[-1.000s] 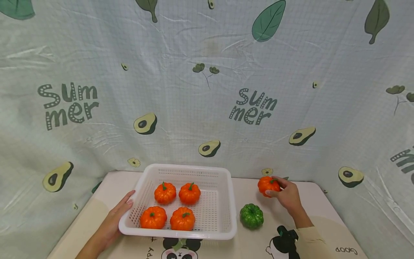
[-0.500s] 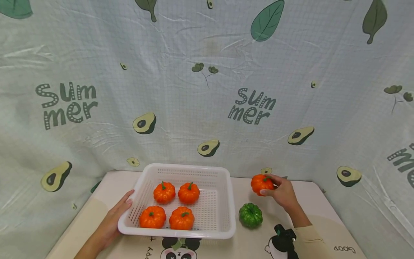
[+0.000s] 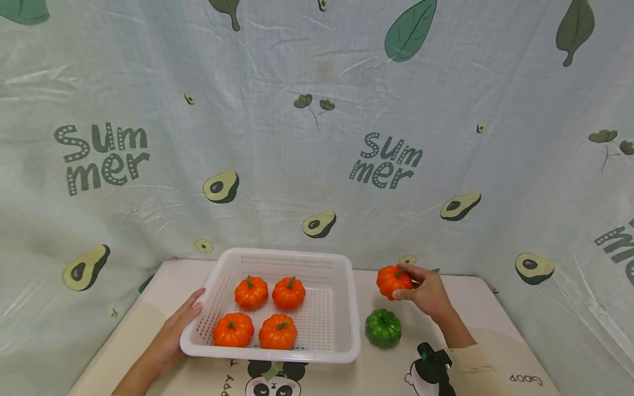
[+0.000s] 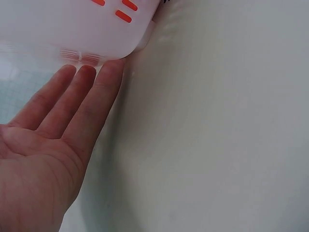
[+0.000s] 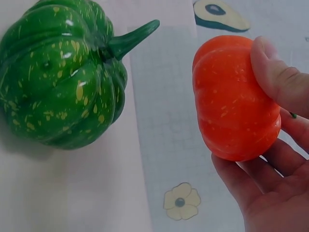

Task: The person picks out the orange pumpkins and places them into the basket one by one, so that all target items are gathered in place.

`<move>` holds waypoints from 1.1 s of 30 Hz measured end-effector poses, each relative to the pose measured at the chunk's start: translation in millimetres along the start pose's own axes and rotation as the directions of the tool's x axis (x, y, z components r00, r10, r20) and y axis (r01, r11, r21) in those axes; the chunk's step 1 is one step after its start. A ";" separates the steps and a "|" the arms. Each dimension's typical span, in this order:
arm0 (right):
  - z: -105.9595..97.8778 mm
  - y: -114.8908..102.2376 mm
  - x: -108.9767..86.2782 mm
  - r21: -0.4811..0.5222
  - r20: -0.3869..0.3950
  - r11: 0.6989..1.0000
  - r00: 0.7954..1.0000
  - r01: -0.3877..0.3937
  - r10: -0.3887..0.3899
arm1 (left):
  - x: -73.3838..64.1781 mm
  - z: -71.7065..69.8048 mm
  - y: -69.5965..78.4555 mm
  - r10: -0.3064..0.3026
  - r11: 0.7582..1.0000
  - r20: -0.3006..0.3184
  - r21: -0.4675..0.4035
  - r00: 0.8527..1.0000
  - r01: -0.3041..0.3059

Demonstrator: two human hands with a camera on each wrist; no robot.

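Observation:
In the head view, an orange toy pumpkin (image 3: 392, 281) with a green stem is held above the table. My right hand (image 3: 430, 290) grips it from the right, and the right wrist view shows the thumb on one side of the orange pumpkin (image 5: 236, 101) and fingers on the other. A green toy pumpkin (image 3: 383, 328) sits on the table below that hand. My left hand (image 3: 170, 333) lies against the left side of a white plastic basket (image 3: 354, 308). In the left wrist view its straight fingers (image 4: 99, 94) touch the basket wall; the thumb is hidden there.
Several orange pumpkins (image 3: 278, 332) stand in the basket's left and middle part, while its right part shows bare floor. A pale printed table (image 3: 475, 308) ends at the back against a patterned sheet (image 3: 317, 165).
My right hand has moved left with the orange pumpkin, toward the basket. The left hand, the basket and the green pumpkin have stayed in place.

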State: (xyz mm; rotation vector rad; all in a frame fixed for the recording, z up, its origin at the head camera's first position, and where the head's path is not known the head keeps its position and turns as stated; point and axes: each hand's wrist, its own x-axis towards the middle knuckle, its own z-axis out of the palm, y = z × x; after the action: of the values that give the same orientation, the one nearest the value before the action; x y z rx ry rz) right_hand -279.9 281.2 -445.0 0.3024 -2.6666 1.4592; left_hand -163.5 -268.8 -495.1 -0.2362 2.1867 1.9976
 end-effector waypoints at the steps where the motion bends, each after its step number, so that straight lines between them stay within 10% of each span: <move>1: -0.2 -0.3 0.1 0.003 0.007 1.000 1.000 0.016 -0.016 | 0.4 0.3 0.3 0.001 1.000 -0.001 0.000 1.000 -0.001; 33: 21.8 -31.5 -8.2 0.073 0.136 0.974 0.966 0.212 -0.221 | 4.3 0.7 0.3 -0.037 0.999 -0.023 0.031 0.999 0.038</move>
State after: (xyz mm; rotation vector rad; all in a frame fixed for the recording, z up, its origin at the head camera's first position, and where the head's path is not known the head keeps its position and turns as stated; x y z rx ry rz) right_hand -264.8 247.5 -432.2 0.7054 -2.5990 1.4994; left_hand -167.7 -268.1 -495.9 -0.2951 2.2086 1.9488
